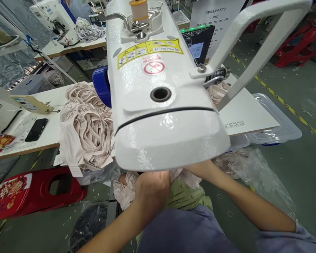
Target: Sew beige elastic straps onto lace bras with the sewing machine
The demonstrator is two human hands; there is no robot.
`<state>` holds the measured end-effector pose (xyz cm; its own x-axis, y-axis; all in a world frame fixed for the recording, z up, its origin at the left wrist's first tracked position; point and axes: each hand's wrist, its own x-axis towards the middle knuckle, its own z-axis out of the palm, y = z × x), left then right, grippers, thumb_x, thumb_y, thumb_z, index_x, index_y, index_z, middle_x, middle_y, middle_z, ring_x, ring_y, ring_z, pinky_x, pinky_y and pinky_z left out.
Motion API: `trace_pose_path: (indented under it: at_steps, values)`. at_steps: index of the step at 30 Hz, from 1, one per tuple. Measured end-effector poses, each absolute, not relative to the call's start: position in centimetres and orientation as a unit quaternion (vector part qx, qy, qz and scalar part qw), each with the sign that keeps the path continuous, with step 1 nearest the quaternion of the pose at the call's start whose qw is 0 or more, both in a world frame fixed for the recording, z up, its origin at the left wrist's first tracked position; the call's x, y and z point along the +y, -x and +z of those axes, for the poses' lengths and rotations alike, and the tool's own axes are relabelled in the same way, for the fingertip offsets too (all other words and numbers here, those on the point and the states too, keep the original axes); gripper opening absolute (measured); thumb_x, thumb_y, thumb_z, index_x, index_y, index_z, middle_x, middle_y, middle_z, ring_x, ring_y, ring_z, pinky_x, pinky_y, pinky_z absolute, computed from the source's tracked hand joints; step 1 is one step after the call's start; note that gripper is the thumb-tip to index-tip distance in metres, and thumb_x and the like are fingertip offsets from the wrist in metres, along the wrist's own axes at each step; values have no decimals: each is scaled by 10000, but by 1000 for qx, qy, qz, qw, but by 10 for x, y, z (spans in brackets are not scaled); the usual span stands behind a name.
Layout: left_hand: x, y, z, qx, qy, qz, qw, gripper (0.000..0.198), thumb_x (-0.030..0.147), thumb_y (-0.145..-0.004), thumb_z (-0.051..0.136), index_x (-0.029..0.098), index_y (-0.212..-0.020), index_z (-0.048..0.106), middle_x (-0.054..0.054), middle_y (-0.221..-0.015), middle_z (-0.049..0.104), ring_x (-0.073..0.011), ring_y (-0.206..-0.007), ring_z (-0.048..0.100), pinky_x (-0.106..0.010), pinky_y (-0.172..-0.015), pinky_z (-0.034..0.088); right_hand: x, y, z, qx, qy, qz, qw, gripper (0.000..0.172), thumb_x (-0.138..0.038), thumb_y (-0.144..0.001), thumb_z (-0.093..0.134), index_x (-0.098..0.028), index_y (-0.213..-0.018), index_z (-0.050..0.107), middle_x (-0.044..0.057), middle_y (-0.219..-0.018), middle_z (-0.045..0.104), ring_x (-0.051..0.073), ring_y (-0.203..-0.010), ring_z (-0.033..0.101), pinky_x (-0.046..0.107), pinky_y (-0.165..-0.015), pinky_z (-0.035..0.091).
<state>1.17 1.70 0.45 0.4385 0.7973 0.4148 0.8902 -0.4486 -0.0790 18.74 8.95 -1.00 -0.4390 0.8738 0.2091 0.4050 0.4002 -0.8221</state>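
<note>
A white industrial sewing machine (168, 137) fills the middle of the view and hides what lies under its head. Just below the machine's front edge, my left hand (152, 189) is closed, with a pale pink lace garment (125, 193) bunched at its fingers. My right hand (200, 169) reaches in under the head from the right; its fingers are hidden behind the machine. Some pale cloth shows between the two hands, above my lap. On the table to the left lies a heap of pale pink lace garments (89, 130), partly hanging over the edge.
A black phone (37, 130) rests on the left table. Below it stands a red stool (39, 189). Clear plastic lids (276, 121) jut out beside the right tabletop, over a plastic bag (258, 175). The machine's white thread guard (247, 63) rises at right.
</note>
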Motion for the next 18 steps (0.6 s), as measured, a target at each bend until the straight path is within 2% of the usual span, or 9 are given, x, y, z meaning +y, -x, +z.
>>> trace_pose_path:
  at_steps: [4,7,13,18]
  values:
    - [16,-13,2,-516,828,-162,148,223,101,-895,463,141,-1083,577,0,-541,605,-168,-414,570,-310,-391,267,99,-186,-7,-783,419,350,299,274,-190,-825,573,-265,-1038,729,76,-1163,685,269,-1099,645,403,-883,583]
    - [15,-14,1,-525,822,-160,153,226,88,-872,477,143,-1066,579,-5,-531,608,-170,-408,571,-302,-383,271,103,-186,-8,-789,402,353,302,259,-193,-819,587,-252,-1027,730,73,-1174,678,258,-1104,640,402,-919,570]
    - [16,-16,4,-523,819,-175,159,218,91,-876,474,164,-1051,579,-11,-563,637,-178,-446,593,-293,-436,351,104,-187,-10,-784,398,362,310,291,-186,-804,588,-276,-1038,737,52,-1214,673,268,-1105,642,396,-925,574]
    - [15,-14,3,-521,824,-177,138,277,98,-880,500,151,-1138,588,-7,-563,635,-168,-422,579,-299,-404,305,103,-191,-17,-767,409,378,319,368,-182,-804,591,-282,-1138,708,54,-1269,651,269,-1135,637,408,-894,590]
